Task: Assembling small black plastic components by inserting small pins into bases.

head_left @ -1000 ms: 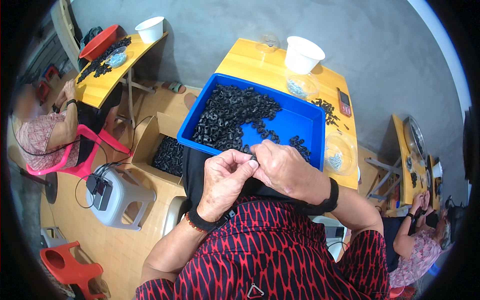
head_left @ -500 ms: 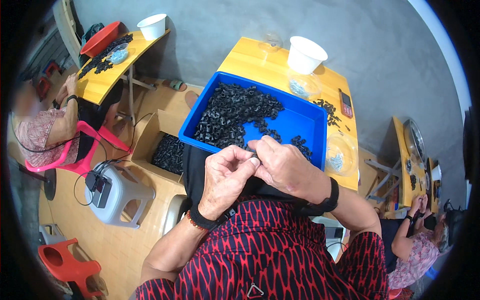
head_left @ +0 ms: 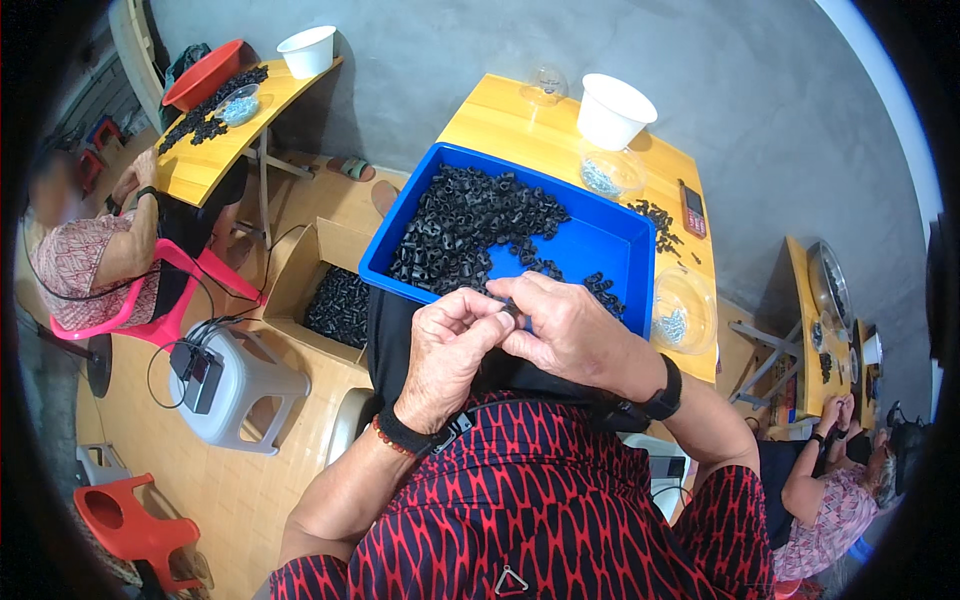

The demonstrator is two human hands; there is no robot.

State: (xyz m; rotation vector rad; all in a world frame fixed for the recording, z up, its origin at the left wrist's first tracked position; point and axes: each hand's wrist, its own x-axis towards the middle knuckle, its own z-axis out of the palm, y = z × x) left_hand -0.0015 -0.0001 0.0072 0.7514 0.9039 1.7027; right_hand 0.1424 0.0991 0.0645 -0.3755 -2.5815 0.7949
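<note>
My left hand (head_left: 447, 345) and my right hand (head_left: 570, 325) meet at the near edge of a blue tray (head_left: 600, 220). Between their pinched fingertips is a small black plastic piece (head_left: 513, 312), mostly covered by the fingers. Both hands are closed on it. A heap of similar black plastic pieces (head_left: 465, 215) fills the tray's left side, with a few scattered toward the right. On the table beside the tray, a clear bowl (head_left: 672, 310) holds small silvery metal parts, and a second clear bowl (head_left: 605, 180) with such parts stands farther back.
The yellow table (head_left: 490, 105) bears a white bucket (head_left: 615, 112), loose black bits (head_left: 658, 222) and a red phone (head_left: 692, 210). At left are a cardboard box (head_left: 290, 290) of black pieces and a grey stool (head_left: 240, 385). Other people work at tables on both sides.
My fingertips have shifted slightly around the small black plastic piece, and more of it shows between them. The tray and its heap look the same.
</note>
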